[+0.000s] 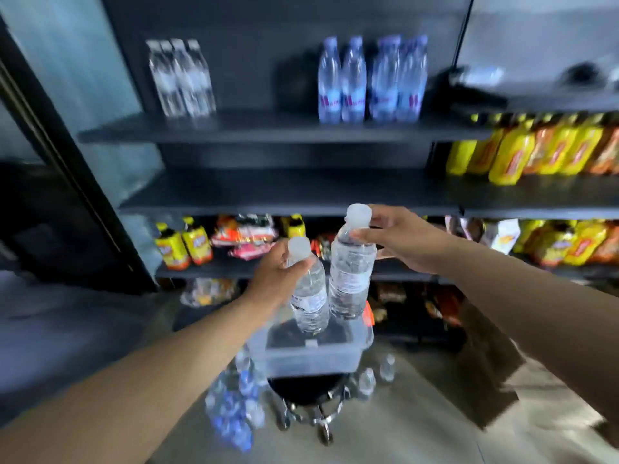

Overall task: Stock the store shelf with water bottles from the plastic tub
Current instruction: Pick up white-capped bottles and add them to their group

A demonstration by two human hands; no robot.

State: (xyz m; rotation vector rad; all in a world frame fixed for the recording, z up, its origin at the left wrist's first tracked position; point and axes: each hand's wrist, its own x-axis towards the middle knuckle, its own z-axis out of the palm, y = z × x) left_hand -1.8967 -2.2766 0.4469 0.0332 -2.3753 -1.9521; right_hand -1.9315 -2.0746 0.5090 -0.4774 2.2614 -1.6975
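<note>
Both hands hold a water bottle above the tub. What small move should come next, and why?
Probably lift both up to the top shelf. The left hand and right hand each grip a clear bottle at the neck, above the tub, and bare space shows between the bottle groups there.

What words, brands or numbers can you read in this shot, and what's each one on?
No text here can be read.
Left bottle, held by the left hand: label print too blurred.
Right bottle, held by the right hand: label print too small.
Blue-capped bottles on the top shelf: red marks, blurred.
Yellow bottles: red logo, unreadable.
Snack packs: blurred.
</note>
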